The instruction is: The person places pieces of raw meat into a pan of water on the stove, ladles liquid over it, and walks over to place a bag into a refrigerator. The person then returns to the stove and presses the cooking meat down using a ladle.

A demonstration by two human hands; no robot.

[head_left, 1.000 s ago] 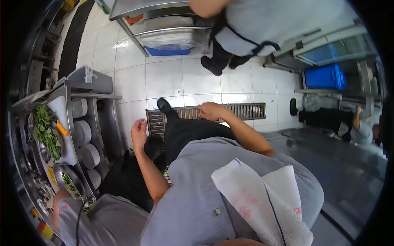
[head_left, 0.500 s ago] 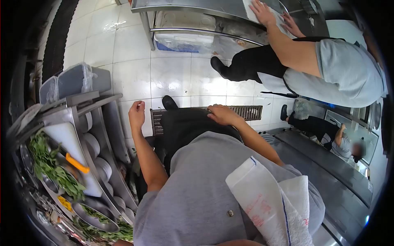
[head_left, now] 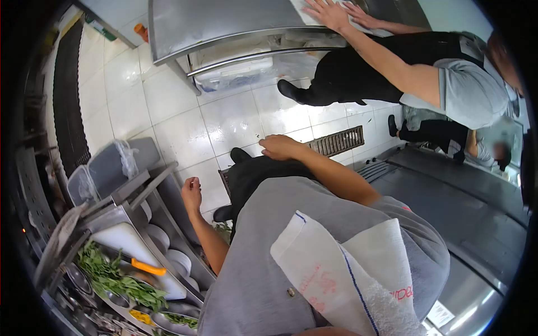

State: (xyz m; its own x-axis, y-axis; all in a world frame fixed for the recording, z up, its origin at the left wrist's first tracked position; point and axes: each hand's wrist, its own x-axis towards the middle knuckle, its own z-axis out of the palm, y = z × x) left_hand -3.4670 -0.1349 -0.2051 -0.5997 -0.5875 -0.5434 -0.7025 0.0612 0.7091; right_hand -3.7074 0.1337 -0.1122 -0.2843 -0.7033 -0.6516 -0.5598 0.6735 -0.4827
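My left hand (head_left: 191,194) hangs in the air beside the steel counter on the left, its fingers loosely bent and nothing visible in it. In front of my black trousers (head_left: 263,171) is my right hand (head_left: 280,147), fingers slack and partly curled, with no object showing in it. Neither hand touches the counter. A white towel (head_left: 319,269) with a blue stripe and red lettering drapes over the front of my grey shirt (head_left: 252,257). My dark shoes (head_left: 240,154) stand on the tiles.
On the left counter lie a white cutting board (head_left: 115,238), green leaves (head_left: 112,274) and an orange handle (head_left: 148,266). Stacked plates (head_left: 178,260) sit beneath; a grey bin (head_left: 120,168) stands beyond. A co-worker (head_left: 414,84) leans on a steel table (head_left: 218,22). A floor grate (head_left: 339,141) crosses the tiles.
The view has turned and shifted. My right hand has swung forward, away from my trousers, and my left hand has dropped back nearer the counter. A second shoe shows below.
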